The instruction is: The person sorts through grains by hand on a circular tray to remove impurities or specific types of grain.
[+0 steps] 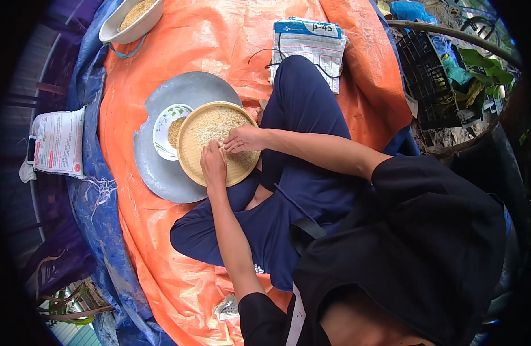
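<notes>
The person is keeping the woven tray of grain flat on a metal pan within easy reach, with the left hand and right hand meeting half-curled over it for sorting, though I cannot tell whether they are gripping any grain.

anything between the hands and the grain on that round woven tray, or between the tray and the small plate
Nothing visible. The left hand and right hand are already on the grain in the woven tray. The small plate lies right at its rim on the metal pan.
</notes>
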{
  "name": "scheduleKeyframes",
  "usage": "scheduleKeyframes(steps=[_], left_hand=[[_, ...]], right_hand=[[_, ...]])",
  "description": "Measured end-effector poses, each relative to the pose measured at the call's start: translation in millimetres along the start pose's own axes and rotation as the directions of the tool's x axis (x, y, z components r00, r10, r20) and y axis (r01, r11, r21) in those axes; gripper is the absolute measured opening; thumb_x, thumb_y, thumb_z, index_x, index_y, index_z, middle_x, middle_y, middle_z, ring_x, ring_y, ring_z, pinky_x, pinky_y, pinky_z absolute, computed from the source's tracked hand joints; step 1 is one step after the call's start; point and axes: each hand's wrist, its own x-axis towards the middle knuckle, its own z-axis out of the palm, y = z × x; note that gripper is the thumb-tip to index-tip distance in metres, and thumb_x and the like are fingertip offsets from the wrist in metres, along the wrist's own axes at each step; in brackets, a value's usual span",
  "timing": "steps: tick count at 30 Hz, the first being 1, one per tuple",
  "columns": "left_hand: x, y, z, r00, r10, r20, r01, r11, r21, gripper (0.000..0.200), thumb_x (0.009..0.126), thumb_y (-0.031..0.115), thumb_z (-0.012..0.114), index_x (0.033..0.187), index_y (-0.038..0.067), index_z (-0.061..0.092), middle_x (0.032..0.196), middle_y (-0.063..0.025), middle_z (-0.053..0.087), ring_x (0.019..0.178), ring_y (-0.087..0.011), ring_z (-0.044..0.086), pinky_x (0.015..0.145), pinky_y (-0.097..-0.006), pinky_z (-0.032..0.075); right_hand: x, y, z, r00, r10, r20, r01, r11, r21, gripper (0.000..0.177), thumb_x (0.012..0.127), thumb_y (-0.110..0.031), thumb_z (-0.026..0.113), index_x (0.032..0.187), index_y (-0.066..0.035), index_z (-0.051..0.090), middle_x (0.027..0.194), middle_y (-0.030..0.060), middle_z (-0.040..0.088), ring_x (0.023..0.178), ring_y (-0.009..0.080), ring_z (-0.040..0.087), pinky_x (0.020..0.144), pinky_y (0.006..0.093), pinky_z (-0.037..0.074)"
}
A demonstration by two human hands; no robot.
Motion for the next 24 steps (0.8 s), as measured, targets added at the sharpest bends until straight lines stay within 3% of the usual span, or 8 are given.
scheduleKeyframes(steps=[17, 20, 24], left_hand=[[5, 4, 8, 0.999, 0.041, 0.019, -0.043, 0.996, 0.081, 0.008, 0.084, 0.003, 0.053, 0.089, 0.001, 0.048, 0.083, -0.0195, 0.058, 0.082, -0.0384, 0.056, 0.072, -0.0476, 0.044], [6, 8, 7, 0.998, 0.064, 0.022, -0.066, 0.994, 0.086, 0.006, 0.085, 0.003, 0.047, 0.089, -0.001, 0.048, 0.087, -0.0214, 0.062, 0.084, -0.0386, 0.056, 0.074, -0.0467, 0.046], [6, 7, 13, 0.994, 0.108, -0.006, -0.104, 0.968, 0.228, 0.007, 0.084, 0.007, 0.053, 0.09, 0.004, 0.05, 0.084, -0.0147, 0.061, 0.082, -0.0296, 0.058, 0.075, -0.0393, 0.047]], right_hand=[[-1, -2, -2, 0.999, -0.002, 0.042, 0.002, 1.0, -0.018, 0.033, 0.092, -0.017, 0.046, 0.113, 0.008, 0.052, 0.112, 0.0184, 0.059, 0.105, 0.0249, 0.059, 0.096, 0.0357, 0.047], [3, -1, -3, 0.999, 0.015, 0.029, -0.014, 0.999, -0.035, 0.033, 0.092, -0.018, 0.045, 0.114, 0.006, 0.052, 0.112, 0.0165, 0.059, 0.107, 0.0238, 0.057, 0.098, 0.036, 0.045], [-3, -4, 2, 1.0, 0.008, -0.008, -0.008, 0.999, -0.041, 0.028, 0.092, -0.017, 0.045, 0.109, 0.004, 0.053, 0.108, 0.0146, 0.059, 0.105, 0.0233, 0.057, 0.096, 0.0358, 0.046]])
